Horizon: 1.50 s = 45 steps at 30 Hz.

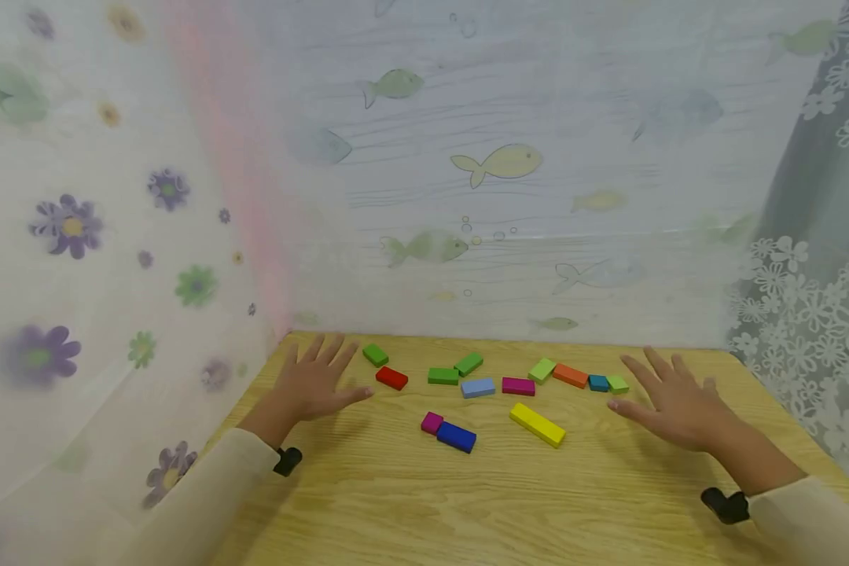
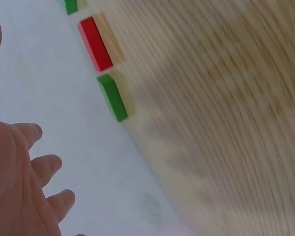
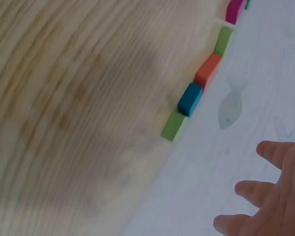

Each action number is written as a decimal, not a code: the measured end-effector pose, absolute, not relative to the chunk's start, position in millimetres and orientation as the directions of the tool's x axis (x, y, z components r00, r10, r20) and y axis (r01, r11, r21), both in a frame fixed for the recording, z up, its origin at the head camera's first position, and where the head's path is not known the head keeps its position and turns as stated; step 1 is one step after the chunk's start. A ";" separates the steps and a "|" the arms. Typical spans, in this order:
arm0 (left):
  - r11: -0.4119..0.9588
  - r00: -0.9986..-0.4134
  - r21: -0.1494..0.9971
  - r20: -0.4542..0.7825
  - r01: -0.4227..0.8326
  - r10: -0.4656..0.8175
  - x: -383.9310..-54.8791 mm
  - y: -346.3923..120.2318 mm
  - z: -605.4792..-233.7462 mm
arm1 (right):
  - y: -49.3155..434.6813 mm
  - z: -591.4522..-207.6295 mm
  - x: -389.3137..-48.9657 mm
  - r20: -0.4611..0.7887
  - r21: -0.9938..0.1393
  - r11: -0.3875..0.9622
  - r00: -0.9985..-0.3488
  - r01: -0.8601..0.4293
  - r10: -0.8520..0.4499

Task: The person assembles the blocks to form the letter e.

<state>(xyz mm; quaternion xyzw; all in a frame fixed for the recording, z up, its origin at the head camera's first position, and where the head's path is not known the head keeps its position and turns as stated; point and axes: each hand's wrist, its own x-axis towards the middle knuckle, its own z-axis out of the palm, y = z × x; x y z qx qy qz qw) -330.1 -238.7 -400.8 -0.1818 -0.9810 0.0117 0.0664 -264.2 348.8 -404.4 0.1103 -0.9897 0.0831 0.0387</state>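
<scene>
My left hand (image 1: 316, 387) is held with fingers spread at the left of the table, holding nothing. Nearest to it are a red block (image 1: 392, 378) and a green block (image 1: 376, 355), both also seen in the left wrist view. On the right, my right hand (image 1: 682, 405) also has its fingers spread and holds nothing. Close by it lie a light green block (image 1: 617, 384), a teal block (image 1: 598, 383) and an orange block (image 1: 571, 376), touching in a row. Nearer the front, a yellow block (image 1: 538, 425) lies alone, and a dark blue block (image 1: 456, 437) touches a small magenta block (image 1: 432, 423).
Between the hands lie two more green blocks (image 1: 442, 376), a light blue block (image 1: 478, 387), a magenta block (image 1: 519, 386) and another light green block (image 1: 542, 370). A fish-patterned curtain (image 1: 424, 299) hangs behind the wooden table (image 1: 495, 503). A flowered curtain (image 1: 113, 314) hangs at the left.
</scene>
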 end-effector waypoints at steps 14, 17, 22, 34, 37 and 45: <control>0.869 -0.858 -0.080 0.135 0.489 0.495 -318.7 -190.9 -407.2 | 308.7 -418.0 -259.9 0.191 -0.221 0.899 -0.920 -0.379 -0.342; 0.861 -0.850 -0.058 0.138 0.506 0.509 -316.3 -184.6 -410.7 | 299.1 -418.8 -259.6 0.195 -0.242 0.893 -0.921 -0.379 -0.338; 0.850 -0.842 -0.001 0.142 0.526 0.521 -311.2 -175.5 -418.4 | 283.7 -422.0 -259.0 0.193 -0.272 0.891 -0.928 -0.364 -0.320; 0.790 -0.807 0.166 0.155 0.590 0.570 -302.5 -149.5 -426.5 | 260.9 -431.7 -260.8 0.207 -0.385 0.850 -0.931 -0.360 -0.300; 0.766 -0.795 0.216 0.138 0.606 0.590 -300.3 -144.1 -427.1 | 256.0 -433.3 -262.8 0.183 -0.427 0.833 -0.936 -0.352 -0.301; 0.750 -0.784 0.238 0.097 0.617 0.613 -300.5 -130.8 -434.3 | 241.8 -438.0 -267.0 0.146 -0.448 0.825 -0.939 -0.344 -0.313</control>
